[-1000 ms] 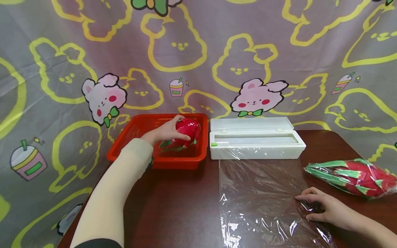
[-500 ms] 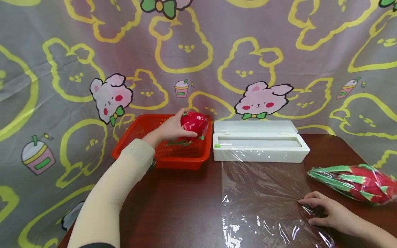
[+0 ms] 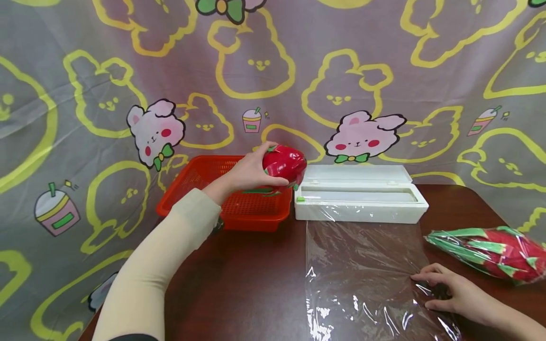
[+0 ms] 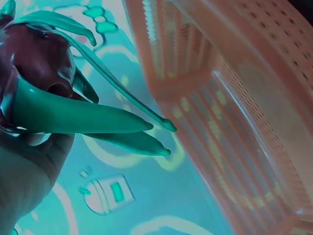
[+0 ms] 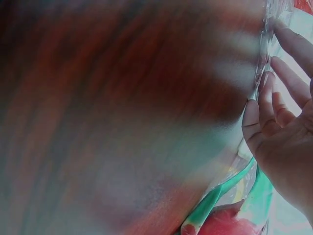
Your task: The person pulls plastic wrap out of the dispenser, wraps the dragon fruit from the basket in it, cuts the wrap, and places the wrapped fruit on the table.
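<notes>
My left hand [image 3: 251, 169] grips a red dragon fruit [image 3: 285, 163] with green tips, held above the right rim of the red basket [image 3: 251, 223]. In the left wrist view the dragon fruit [image 4: 39, 56] points its long green leaves toward the basket wall [image 4: 195, 122]. A sheet of clear cling film [image 3: 358, 270] runs from a white film dispenser [image 3: 360, 212] toward me across the table. Along the film's right edge, my right hand [image 3: 454, 291] rests with relaxed, spread fingers. The right wrist view shows those fingertips [image 5: 252, 110] at the crinkled edge.
A second dragon fruit [image 3: 490, 251], wrapped in film, lies on the dark brown table [image 3: 239, 279] beyond my right hand. The dispenser's lid [image 3: 356, 174] stands raised at the back. Behind everything hangs a cartoon-printed cloth [image 3: 264, 61].
My left hand has lifted the dragon fruit up out of the basket and moved it right, over the rim. The right hand stays in place at the film's edge.
</notes>
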A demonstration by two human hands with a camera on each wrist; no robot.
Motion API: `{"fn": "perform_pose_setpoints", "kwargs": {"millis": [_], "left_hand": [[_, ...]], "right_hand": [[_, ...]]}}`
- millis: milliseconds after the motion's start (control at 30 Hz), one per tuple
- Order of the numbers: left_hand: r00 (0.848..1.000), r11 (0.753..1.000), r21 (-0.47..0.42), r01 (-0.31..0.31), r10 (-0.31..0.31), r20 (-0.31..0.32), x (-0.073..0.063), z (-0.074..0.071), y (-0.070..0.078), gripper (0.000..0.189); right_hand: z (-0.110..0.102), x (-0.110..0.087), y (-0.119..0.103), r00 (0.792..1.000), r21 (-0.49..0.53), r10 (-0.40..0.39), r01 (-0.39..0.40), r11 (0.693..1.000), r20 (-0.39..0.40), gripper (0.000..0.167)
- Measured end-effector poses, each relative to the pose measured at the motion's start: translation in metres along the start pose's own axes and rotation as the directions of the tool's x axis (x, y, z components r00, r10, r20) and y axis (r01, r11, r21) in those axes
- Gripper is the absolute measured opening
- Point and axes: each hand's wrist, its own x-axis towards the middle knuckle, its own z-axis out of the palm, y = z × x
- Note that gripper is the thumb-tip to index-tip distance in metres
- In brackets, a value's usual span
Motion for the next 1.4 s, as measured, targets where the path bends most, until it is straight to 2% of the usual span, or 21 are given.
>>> {"fn": "perform_pose_setpoints", "kwargs": {"millis": [233,500,700,867,1133,1400], "left_hand": [[0.997,0.998,0.020,-0.063,0.062,0.049,0.003,0.016,0.028,0.095],[0.988,0.993,0.040,-0.113,0.108,0.111,0.007,0.039,0.057,0.095],[0.979,0.987,0.060,-0.150,0.139,0.149,0.006,0.060,0.072,0.096],[0.965,0.983,0.042,-0.176,0.165,0.203,0.005,0.080,0.078,0.093],[0.935,0.981,0.028,-0.189,0.172,0.309,0.006,0.109,0.089,0.086],[0.909,0.968,0.083,-0.239,0.193,0.370,0.008,0.137,0.102,0.086]], "right_hand": [[0.001,0.000,0.000,0.999,0.006,-0.037,0.038,0.999,-0.039,0.047],[-0.001,-0.002,-0.002,0.999,0.015,0.044,-0.045,0.999,0.021,0.048],[0.000,-0.003,-0.003,1.000,0.019,0.012,-0.012,1.000,0.002,0.047],[0.001,-0.002,-0.002,0.999,-0.002,-0.039,0.039,0.999,-0.034,0.046],[-0.001,-0.002,-0.004,1.000,0.005,0.023,-0.023,1.000,0.004,0.047],[-0.002,-0.001,-0.006,1.000,0.013,0.026,-0.026,1.000,0.013,0.047]]}}
